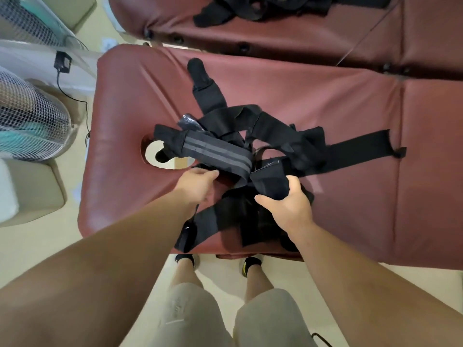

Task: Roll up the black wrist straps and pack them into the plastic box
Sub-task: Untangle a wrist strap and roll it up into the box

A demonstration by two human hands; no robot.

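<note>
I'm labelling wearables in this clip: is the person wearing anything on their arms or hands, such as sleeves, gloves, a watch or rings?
No. Both forearms are bare to the frame edge, no sleeve in view. The left hand and right hand are ungloved; no watch, band or ring shows on either wrist or the visible fingers.

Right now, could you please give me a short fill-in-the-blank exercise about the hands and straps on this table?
1. The right hand grips a folded strap whose colour is ___.
2. The wide strap by the left hand carries two grey ___.
3. The hole in the padded table lies on the ___ side of the pile.
Missing words: black; stripes; left.
</note>
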